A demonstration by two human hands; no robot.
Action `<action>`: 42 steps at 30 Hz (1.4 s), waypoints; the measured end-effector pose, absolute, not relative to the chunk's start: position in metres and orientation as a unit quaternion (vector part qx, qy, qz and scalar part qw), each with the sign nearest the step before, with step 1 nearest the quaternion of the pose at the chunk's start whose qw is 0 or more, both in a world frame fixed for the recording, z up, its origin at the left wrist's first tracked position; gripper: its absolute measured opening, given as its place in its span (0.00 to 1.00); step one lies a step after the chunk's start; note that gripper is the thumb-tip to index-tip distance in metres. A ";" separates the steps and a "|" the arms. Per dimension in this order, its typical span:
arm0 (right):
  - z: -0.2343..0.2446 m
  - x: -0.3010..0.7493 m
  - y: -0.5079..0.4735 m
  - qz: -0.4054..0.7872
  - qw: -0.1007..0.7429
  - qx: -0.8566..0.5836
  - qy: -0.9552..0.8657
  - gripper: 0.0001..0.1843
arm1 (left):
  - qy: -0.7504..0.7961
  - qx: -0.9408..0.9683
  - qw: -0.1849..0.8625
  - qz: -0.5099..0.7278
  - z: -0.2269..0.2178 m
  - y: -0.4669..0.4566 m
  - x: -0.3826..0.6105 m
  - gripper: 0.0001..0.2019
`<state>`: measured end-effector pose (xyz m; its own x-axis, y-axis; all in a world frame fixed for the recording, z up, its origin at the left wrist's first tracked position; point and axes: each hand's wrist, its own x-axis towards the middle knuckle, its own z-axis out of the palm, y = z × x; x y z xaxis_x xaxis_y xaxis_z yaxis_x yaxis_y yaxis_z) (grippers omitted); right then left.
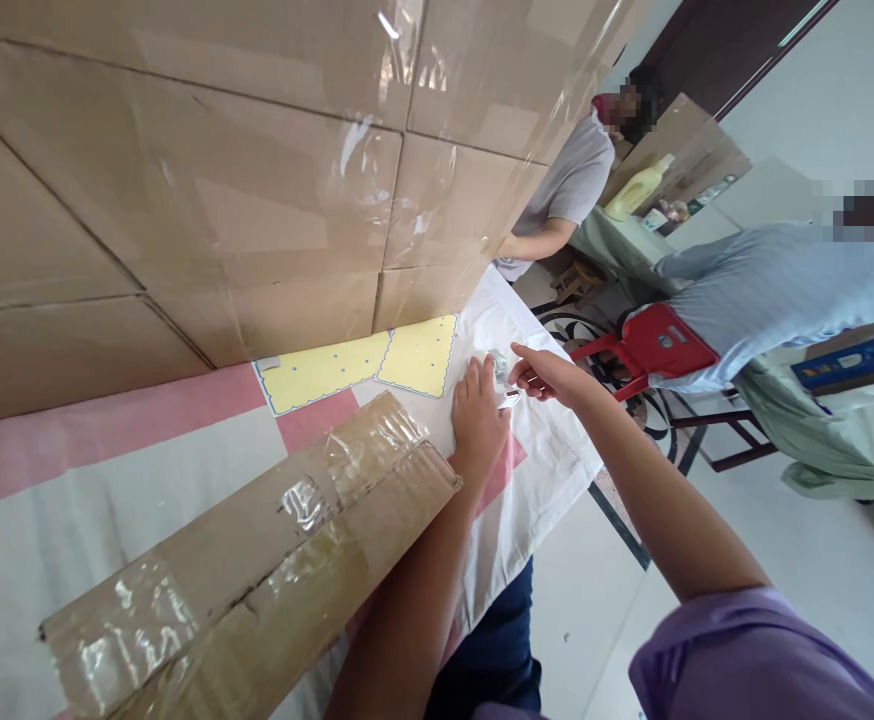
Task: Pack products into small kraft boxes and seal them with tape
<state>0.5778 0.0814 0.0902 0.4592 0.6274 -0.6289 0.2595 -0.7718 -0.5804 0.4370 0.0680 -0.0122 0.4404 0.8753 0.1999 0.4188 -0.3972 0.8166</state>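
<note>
My left hand (480,412) lies on the white and pink tablecloth (377,440) with its fingers stretched forward. Just beyond those fingertips is a small, clear, shiny item (498,364), too small to make out. My right hand (543,374) hovers beside it, index finger extended and the other fingers loosely bent and apart. No held object shows in it. A tiny dark red piece (513,393) lies between the two hands. To the left of my left hand, yellow sheets with scalloped blue edges (418,358) lie on the cloth.
A wall of taped cardboard (294,190) rises along the left. A long taped carton (257,550) lies by my left forearm. One person (572,180) is beyond the cardboard; another (774,290) sits on a red chair (666,342) at the right. A yellow bottle (639,188) stands behind.
</note>
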 end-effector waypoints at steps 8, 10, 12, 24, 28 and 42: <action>0.096 0.561 0.083 0.440 0.230 -0.830 -0.255 0.13 | 0.414 0.771 0.359 0.323 -0.011 0.068 0.436 0.43; 0.099 0.561 0.079 0.441 0.252 -0.825 -0.247 0.11 | 0.416 0.770 0.358 0.327 -0.011 0.068 0.436 0.43; 0.104 0.562 0.072 0.458 0.276 -0.811 -0.240 0.08 | 0.420 0.767 0.356 0.329 -0.012 0.067 0.438 0.43; 0.090 0.563 0.034 0.491 0.418 -0.731 -0.223 0.07 | 0.410 0.785 0.330 0.327 -0.014 0.066 0.439 0.44; 0.084 0.562 0.026 0.481 0.427 -0.724 -0.249 0.09 | 0.403 0.794 0.322 0.321 -0.014 0.067 0.436 0.44; 0.066 0.550 0.029 0.437 0.518 -0.695 -0.242 0.09 | 0.396 0.838 0.273 0.259 -0.017 0.071 0.442 0.41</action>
<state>0.5495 0.0289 0.0658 0.5014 0.7887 -0.3558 -0.1160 -0.3462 -0.9310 0.4420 0.0714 -0.0174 0.5530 0.8043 0.2174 0.5222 -0.5379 0.6618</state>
